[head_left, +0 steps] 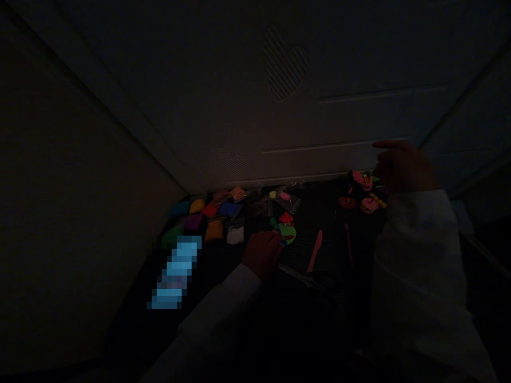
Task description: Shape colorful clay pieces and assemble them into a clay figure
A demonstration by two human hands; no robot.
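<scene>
The scene is very dark. At the middle of the table, my left hand [263, 252] has its fingers closed on the lower left edge of a green clay figure [288, 233] with a red piece on top. Part of the figure is hidden behind the fingers. My right hand [407, 166] is raised at the right, index finger stretched out and the others loosely bent, with nothing visible in it. Below it, near the wall, sit several small colourful clay models, among them a pink round one [369, 205] and a reddish-brown disc [347, 202].
Several packets of coloured clay lie at the back left, including an orange one [214, 230] and a white one [235, 233]. A blurred lit screen [175, 274] is left of them. Scissors [309, 279], a pink plastic knife [316, 250] and a thin pink stick [349, 244] lie in front.
</scene>
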